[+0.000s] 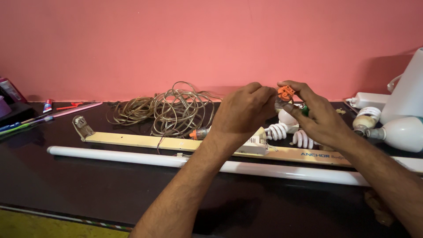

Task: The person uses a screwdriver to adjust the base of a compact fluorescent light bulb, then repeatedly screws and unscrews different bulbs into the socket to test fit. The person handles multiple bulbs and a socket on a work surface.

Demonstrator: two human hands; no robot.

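Observation:
Both of my hands are raised above the dark table (88,189), close together. My left hand (243,112) has its fingers closed on one side of a small orange lamp holder (286,92). My right hand (318,117) grips the other side of the holder and also holds a green-handled tool (304,109), mostly hidden in the fingers. Below the hands lie two white spiral bulbs (277,131) and a cream tube-light fitting (145,141). A long white tube lamp (132,158) lies in front of the fitting.
A tangle of clear wire (169,108) lies by the pink wall. White bulbs (401,132) and a white lamp body (407,94) sit at the right. Pens and small tools (48,112) lie at the far left. The table's front edge runs along the bottom left.

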